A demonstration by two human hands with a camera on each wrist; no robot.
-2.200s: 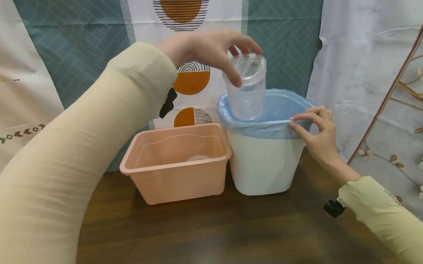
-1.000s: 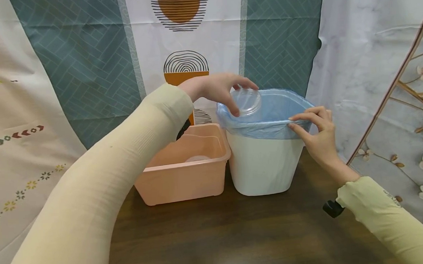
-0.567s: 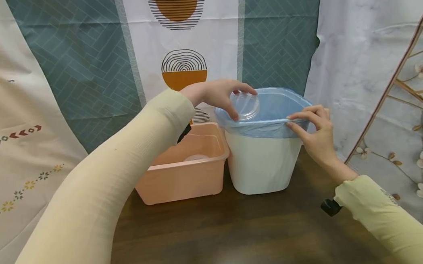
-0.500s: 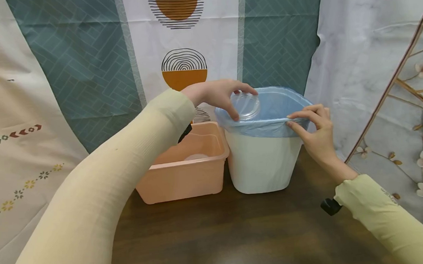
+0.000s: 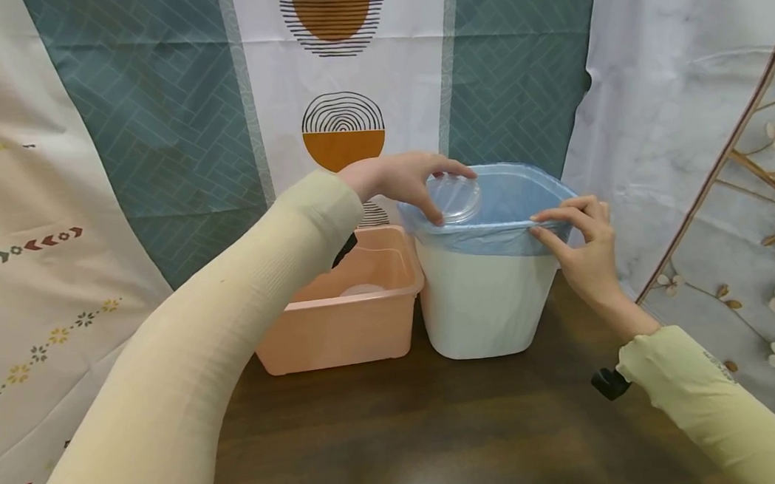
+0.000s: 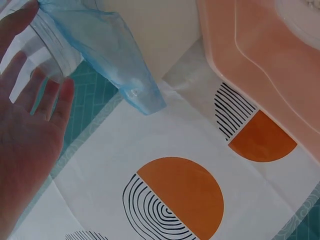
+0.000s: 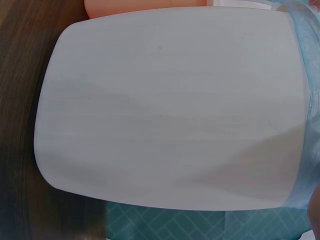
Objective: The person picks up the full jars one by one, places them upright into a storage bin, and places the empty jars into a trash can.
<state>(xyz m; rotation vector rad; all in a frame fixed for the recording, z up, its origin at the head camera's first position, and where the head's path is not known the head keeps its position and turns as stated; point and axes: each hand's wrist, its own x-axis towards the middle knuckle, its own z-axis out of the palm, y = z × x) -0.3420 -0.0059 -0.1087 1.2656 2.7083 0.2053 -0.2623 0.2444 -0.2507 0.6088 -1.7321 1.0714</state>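
My left hand grips a clear plastic container by its round top, thumb on the near side and fingers on the far side. The container sits inside the left part of a white bin lined with a blue plastic bag; its lower part is hidden by the bin's front. In the left wrist view the fingers curve around the container next to the bag's loose edge. My right hand pinches the bag and rim at the bin's front right. The right wrist view mostly shows the bin's wall.
A peach-coloured plastic tub stands directly left of the bin, with a pale round object inside. Both stand on a dark wooden table. Patterned cloths hang close behind and at both sides.
My left hand has lowered the clear container from above the rim down into the lined bin, and barely moves over the last half second. The right hand has stayed on the rim.
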